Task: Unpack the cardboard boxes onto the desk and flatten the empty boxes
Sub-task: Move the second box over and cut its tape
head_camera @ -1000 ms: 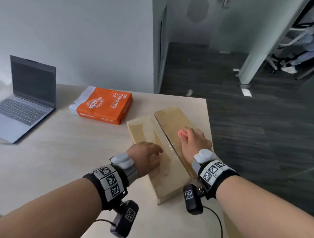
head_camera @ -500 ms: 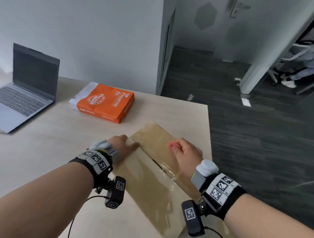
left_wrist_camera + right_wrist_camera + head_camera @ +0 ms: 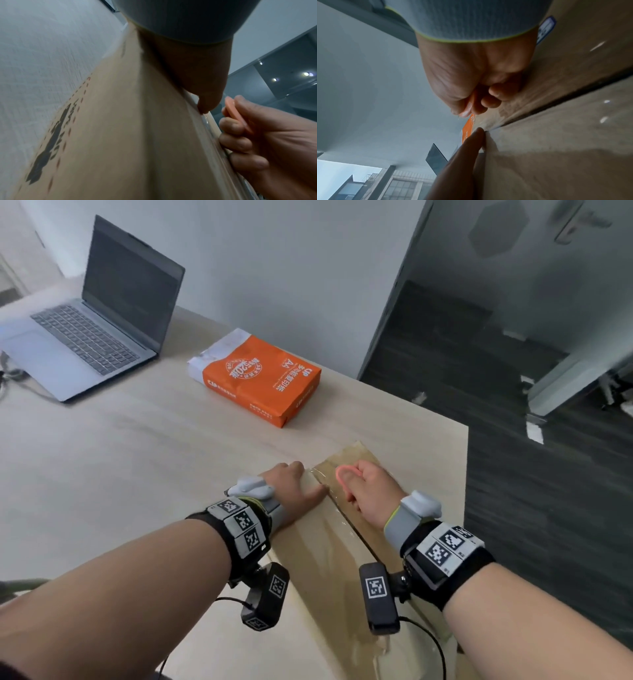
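Left hand [image 3: 294, 491] lying flat, fingers straight, on cardboard box [image 3: 329, 570]; right hand [image 3: 371, 491] gripping pink cutter [image 3: 344, 471] at taped seam [image 3: 337, 505].

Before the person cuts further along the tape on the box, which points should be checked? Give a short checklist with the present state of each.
1. Left hand rests on the cardboard box to steady it: ok.
2. Right hand grips the pink cutter: ok.
3. Left fingers away from the cutter's path: not ok, one fingertip sits at the taped seam, close to the cutter.
4. Blade out and touching the tape: cannot tell.
5. Box fully on the desk: cannot tell, its near end runs out of view.
6. Paper pack and laptop clear of the box: ok.
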`<state>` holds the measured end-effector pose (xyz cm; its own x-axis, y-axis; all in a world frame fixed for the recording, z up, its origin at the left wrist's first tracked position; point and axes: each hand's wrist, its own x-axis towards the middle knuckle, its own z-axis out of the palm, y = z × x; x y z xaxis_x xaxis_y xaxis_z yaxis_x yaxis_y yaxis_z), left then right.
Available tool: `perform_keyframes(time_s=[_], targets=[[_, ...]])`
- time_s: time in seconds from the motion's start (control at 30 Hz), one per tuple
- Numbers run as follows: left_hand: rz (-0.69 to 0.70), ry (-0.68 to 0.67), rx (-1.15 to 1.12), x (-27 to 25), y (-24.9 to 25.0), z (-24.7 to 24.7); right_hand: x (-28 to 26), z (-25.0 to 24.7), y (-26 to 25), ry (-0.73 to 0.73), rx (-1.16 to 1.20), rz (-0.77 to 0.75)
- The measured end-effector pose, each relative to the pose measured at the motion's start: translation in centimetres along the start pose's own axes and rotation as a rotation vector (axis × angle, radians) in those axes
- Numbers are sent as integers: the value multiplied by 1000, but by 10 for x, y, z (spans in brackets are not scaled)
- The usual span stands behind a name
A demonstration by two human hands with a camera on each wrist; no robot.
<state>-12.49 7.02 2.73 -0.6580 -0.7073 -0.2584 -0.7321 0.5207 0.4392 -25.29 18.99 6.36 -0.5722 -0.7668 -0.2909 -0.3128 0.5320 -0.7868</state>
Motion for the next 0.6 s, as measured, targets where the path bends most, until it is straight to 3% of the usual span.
perform_keyframes(time_s=[0.27, 0.43, 0.6], targets=[[-11, -63, -29, 6, -7, -5, 13, 14, -16, -2, -73, 19], [-10, -80, -80, 10, -12, -3, 13, 17, -18, -10, -345, -63], [15, -84, -68, 8, -12, -1, 13, 20, -18, -26, -454, -98]])
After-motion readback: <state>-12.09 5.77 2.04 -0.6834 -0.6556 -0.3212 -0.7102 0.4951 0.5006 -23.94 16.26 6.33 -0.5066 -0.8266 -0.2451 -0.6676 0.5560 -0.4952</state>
